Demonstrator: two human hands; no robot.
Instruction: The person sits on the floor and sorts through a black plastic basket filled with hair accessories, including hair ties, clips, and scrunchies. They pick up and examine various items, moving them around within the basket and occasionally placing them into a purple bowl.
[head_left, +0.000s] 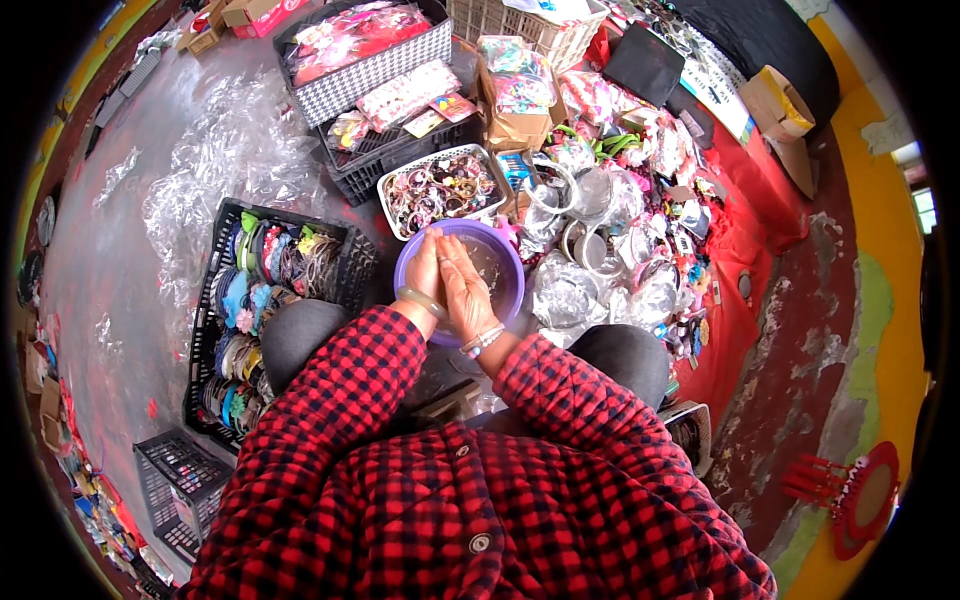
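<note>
My left hand [426, 276] and my right hand [465, 289] are pressed together, palm against palm, over a round purple basin [402, 262]. Their fingers lie close side by side and point away from me. Whatever may be between the palms is hidden. A pale bangle [422, 303] circles my left wrist, and a light beaded bracelet [483, 340] is on my right. Inside the basin, the bottom [490, 265] looks greyish with small pale specks. Just beyond it, a white basket [388, 187] holds many hair ties and small ornaments.
A black crate [203, 330] of headbands stands by my left knee. Clear plastic bags [570, 295] and accessories are heaped on a red cloth [735, 300] at right. Farther off are a patterned basket [375, 75] and a cardboard box [518, 128]. Loose plastic film [225, 150] lies at far left.
</note>
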